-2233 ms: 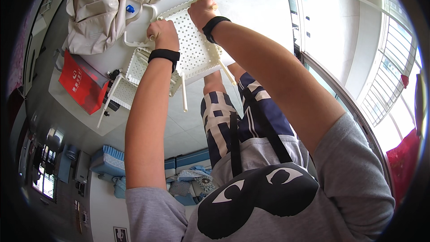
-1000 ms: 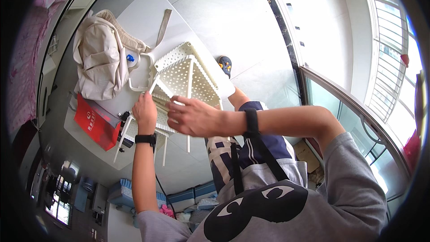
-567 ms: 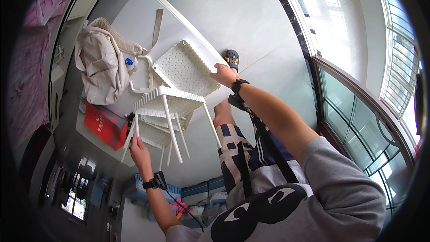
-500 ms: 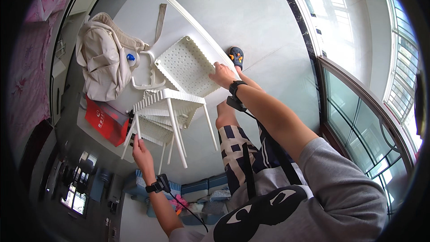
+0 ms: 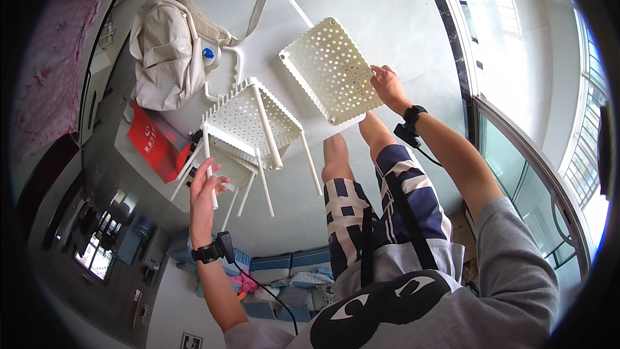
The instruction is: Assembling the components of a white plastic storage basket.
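My right hand (image 5: 389, 88) pinches the edge of a white perforated shelf panel (image 5: 332, 68) with a scalloped rim, lifted and tilted at the table's near right. At the left, a white plastic rack (image 5: 248, 119) has similar perforated tiers and slender tube legs. My left hand (image 5: 203, 190) is curled loosely around one of its legs (image 5: 208, 148), several fingers showing beside the tube. Part of the rack's lower tier is hidden behind the upper one. A white curved frame piece (image 5: 237, 71) lies behind the rack.
A cream backpack (image 5: 165, 58) rests on the white table (image 5: 210, 0), its strap trailing across the top. Beside it is a red bag (image 5: 155, 145). A sofa (image 5: 278, 264) with clothes on it stands below, and a glass sliding door (image 5: 516, 148) is at the right.
My right hand has raised the panel and carried it rightward, apart from the rack. The rack has turned, its upper tier showing more. My left hand has moved up slightly, fingers spreading more.
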Tool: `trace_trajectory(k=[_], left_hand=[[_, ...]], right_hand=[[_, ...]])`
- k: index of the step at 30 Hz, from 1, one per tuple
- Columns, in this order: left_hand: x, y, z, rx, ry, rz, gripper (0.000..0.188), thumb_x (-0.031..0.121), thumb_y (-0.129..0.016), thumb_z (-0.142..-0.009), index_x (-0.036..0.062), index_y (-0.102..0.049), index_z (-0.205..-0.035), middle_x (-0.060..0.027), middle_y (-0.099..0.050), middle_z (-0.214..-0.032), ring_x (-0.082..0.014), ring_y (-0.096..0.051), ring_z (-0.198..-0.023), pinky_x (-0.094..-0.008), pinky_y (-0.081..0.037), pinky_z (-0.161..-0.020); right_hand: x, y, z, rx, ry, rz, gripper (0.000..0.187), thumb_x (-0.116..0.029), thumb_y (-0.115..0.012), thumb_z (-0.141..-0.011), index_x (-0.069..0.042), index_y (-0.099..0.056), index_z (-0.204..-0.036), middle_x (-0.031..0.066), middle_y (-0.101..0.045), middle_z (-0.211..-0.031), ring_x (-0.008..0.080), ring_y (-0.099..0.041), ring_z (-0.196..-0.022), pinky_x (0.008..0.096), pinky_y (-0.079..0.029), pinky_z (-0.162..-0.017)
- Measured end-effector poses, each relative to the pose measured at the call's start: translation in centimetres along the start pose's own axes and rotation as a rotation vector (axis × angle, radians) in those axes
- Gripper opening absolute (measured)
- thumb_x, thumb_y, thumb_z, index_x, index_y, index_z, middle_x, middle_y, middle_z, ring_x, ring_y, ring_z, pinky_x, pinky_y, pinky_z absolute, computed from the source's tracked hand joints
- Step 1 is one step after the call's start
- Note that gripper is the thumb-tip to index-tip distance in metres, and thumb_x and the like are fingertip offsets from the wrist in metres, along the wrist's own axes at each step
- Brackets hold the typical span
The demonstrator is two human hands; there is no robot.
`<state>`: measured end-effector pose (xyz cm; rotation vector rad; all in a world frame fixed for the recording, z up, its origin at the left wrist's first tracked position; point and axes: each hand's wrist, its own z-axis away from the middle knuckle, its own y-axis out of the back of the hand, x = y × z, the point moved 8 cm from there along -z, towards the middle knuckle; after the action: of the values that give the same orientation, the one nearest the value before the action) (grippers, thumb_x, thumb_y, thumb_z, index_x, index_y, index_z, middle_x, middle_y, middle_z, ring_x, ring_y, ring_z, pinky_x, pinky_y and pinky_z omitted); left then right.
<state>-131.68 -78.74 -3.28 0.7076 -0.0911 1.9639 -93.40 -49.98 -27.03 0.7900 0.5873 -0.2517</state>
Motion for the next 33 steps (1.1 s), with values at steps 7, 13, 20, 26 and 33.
trace_trajectory(k=[7,13,20,26,33], left_hand=[[5.7,-5.6,-2.4,-0.151,0.097,-0.064,0.045,0.009,-0.047,-0.091,0.0019,-0.043,-0.134,-0.0154,-0.067,-0.095,-0.0077,-0.056,-0.053,-0.0214,-0.047,-0.050],[8.7,-8.0,-6.2,-0.240,0.182,0.098,0.047,0.007,-0.046,-0.090,0.0035,-0.040,-0.137,-0.0113,-0.064,-0.100,-0.0030,-0.046,-0.054,-0.0194,-0.042,-0.052],[8.8,-9.0,-9.6,-0.332,0.283,0.125,0.050,0.005,-0.043,-0.092,0.0080,-0.033,-0.141,-0.0057,-0.059,-0.096,-0.0012,-0.036,-0.052,-0.0179,-0.037,-0.051],[7.3,-10.6,-11.2,-0.126,0.121,0.248,0.059,0.006,-0.046,-0.091,0.0114,-0.024,-0.145,-0.0087,-0.059,-0.092,-0.0063,-0.043,-0.056,-0.0238,-0.041,-0.055],[5.7,-9.0,-10.0,-0.136,0.119,0.294,0.012,0.016,-0.057,-0.090,0.0050,-0.055,-0.095,-0.0048,-0.058,-0.081,-0.0089,-0.047,-0.057,-0.0235,-0.040,-0.052]], right_hand=[[5.3,6.8,6.3,0.189,-0.111,-0.138,0.029,-0.016,-0.052,-0.087,-0.003,-0.062,-0.112,0.0172,-0.058,-0.088,0.0298,-0.060,-0.078,0.0387,-0.048,-0.072],[6.1,6.8,11.2,0.265,-0.179,-0.265,0.032,-0.020,-0.054,-0.089,0.001,-0.060,-0.113,0.0184,-0.057,-0.089,0.0282,-0.060,-0.076,0.0369,-0.049,-0.070],[6.5,6.2,13.2,0.268,-0.264,-0.358,0.034,-0.023,-0.056,-0.090,-0.001,-0.061,-0.116,0.0135,-0.056,-0.084,0.0227,-0.058,-0.075,0.0344,-0.047,-0.069],[10.0,4.7,12.7,0.258,-0.366,-0.439,0.036,-0.023,-0.057,-0.089,-0.001,-0.061,-0.116,0.0129,-0.056,-0.085,0.0207,-0.056,-0.074,0.0332,-0.046,-0.067],[10.9,2.6,11.8,0.289,-0.395,-0.673,0.043,-0.024,-0.058,-0.088,0.003,-0.056,-0.121,0.0067,-0.055,-0.076,0.0135,-0.052,-0.069,0.0303,-0.044,-0.064]])
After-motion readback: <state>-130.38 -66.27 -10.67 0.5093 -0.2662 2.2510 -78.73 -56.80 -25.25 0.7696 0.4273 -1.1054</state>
